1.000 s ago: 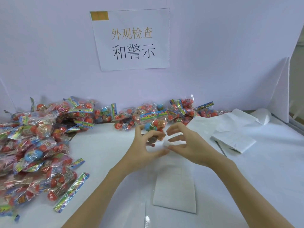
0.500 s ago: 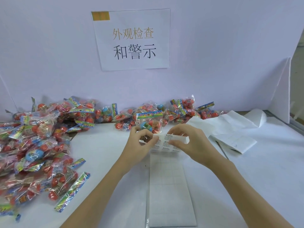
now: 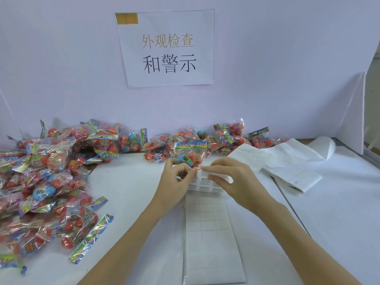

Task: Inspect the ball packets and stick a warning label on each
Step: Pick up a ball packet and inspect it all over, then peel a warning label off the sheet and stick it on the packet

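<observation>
Pinching at the top of a white sheet of printed warning labels point(image 3: 205, 185), the left hand point(image 3: 174, 183) and right hand point(image 3: 236, 182) meet fingertip to fingertip over the middle of the white desk point(image 3: 127, 198). Just behind the fingers sits a clear plastic packet of red and blue balls point(image 3: 190, 153). More such packets are piled point(image 3: 47, 182) along the desk's left edge.

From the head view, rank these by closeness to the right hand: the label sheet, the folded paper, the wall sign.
Measured from the right hand:
1. Label sheet, touching its fingers, just below.
2. Folded paper, on the table, to its right.
3. Wall sign, up on the back wall.
</observation>
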Tool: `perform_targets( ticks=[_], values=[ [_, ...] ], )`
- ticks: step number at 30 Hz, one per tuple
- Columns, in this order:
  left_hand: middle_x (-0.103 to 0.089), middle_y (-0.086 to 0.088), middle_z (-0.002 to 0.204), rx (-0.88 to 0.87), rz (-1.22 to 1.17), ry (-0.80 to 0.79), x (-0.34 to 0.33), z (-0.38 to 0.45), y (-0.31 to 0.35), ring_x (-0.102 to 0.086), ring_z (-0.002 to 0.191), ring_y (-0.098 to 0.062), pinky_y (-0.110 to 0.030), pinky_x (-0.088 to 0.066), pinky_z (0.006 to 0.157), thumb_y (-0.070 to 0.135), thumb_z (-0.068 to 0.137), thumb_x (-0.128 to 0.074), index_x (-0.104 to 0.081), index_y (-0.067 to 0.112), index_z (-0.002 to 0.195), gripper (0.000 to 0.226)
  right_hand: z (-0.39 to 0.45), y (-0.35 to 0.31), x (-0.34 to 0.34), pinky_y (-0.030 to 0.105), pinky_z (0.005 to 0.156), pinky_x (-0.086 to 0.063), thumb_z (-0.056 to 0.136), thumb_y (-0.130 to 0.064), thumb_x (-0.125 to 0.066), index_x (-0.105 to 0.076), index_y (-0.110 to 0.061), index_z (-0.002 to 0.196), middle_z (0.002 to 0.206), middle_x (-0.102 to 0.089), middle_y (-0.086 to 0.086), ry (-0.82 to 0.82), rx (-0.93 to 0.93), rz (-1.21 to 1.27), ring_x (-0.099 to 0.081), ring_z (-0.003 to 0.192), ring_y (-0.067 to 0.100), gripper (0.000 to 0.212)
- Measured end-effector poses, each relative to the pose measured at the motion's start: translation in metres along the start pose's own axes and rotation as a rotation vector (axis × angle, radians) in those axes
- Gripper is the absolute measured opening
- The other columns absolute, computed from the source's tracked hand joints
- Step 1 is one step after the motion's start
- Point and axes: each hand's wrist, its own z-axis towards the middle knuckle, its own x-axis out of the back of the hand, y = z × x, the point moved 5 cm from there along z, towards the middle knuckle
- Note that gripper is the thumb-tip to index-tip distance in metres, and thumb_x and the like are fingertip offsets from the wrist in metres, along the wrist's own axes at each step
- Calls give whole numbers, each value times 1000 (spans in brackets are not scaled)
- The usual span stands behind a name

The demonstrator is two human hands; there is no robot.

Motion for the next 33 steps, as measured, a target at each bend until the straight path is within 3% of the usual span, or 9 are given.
perform_targets(
  ticks=[4, 7, 10, 12, 15, 19, 23, 27, 33],
  values=[
    [-49, -4, 106, 0, 14, 36, 3, 0, 0, -55, 97, -12, -10, -44, 80, 26, 101, -68, -74, 7, 87, 24, -1, -12, -2, 26, 86, -52, 92, -6, -77, -83, -20, 110, 115, -70, 1, 101, 74, -21, -64, 100, 15, 24],
    [-53, -5, 106, 35, -63, 69, 5, 0, -1, -55, 106, -12, -35, -52, 97, 30, 106, -58, -79, 6, 96, 33, 3, -12, -3, 26, 95, -53, 95, -8, -74, -82, -15, 105, 116, -75, -3, 168, -138, 498, -68, 114, 14, 15],
    [-57, -11, 121, 19, -128, 144, 14, 0, 4, -62, 101, -19, -33, -55, 93, 29, 108, -53, -80, 23, 101, 28, 4, -5, 1, 23, 89, -55, 99, -8, -69, -81, -20, 104, 104, -78, -2, 227, -337, 858, -72, 100, 14, 17],
    [-58, -11, 123, -37, -141, 172, 20, 0, 9, -66, 88, -17, -22, -56, 81, 17, 105, -60, -79, 28, 104, 22, 3, 1, 7, 23, 81, -56, 100, -6, -67, -81, -23, 102, 89, -74, 2, 258, -384, 855, -68, 84, 14, 22],
    [-66, -7, 121, -90, -237, 90, 20, 1, 11, -70, 83, -15, -20, -55, 74, 5, 102, -62, -77, 32, 114, 34, 3, 4, 8, 23, 76, -55, 101, -4, -64, -81, -24, 110, 85, -72, -1, 226, -381, 769, -62, 77, 11, 28],
    [-66, 4, 127, -165, -234, 12, 12, 0, 18, -73, 94, -20, -27, -57, 82, 3, 103, -61, -73, 38, 123, 42, 6, 4, 4, 24, 77, -56, 102, -1, -62, -69, -26, 132, 78, -64, -9, 144, -340, 585, -60, 72, 10, 40],
    [-64, 5, 122, -219, -218, -26, 7, -3, 21, -71, 97, -12, -15, -53, 85, -2, 102, -61, -72, 31, 127, 43, 5, 6, -4, 23, 79, -52, 98, -5, -68, -56, -26, 140, 80, -69, -7, 107, -357, 516, -65, 78, 10, 49],
    [-61, 1, 127, -196, -237, -76, 2, -4, 19, -67, 116, -23, -30, -55, 97, 2, 100, -65, -72, 32, 128, 41, 2, 8, -8, 21, 80, -52, 97, -8, -70, -49, -28, 144, 82, -70, -7, 95, -354, 478, -68, 82, 10, 55],
    [-57, 7, 119, -186, -238, -105, -1, -8, 23, -67, 103, -17, -30, -57, 92, 3, 101, -65, -73, 36, 126, 42, 1, 10, -8, 22, 82, -53, 97, -8, -71, -45, -26, 145, 80, -70, -10, 106, -383, 466, -68, 82, 10, 58]
  ],
)
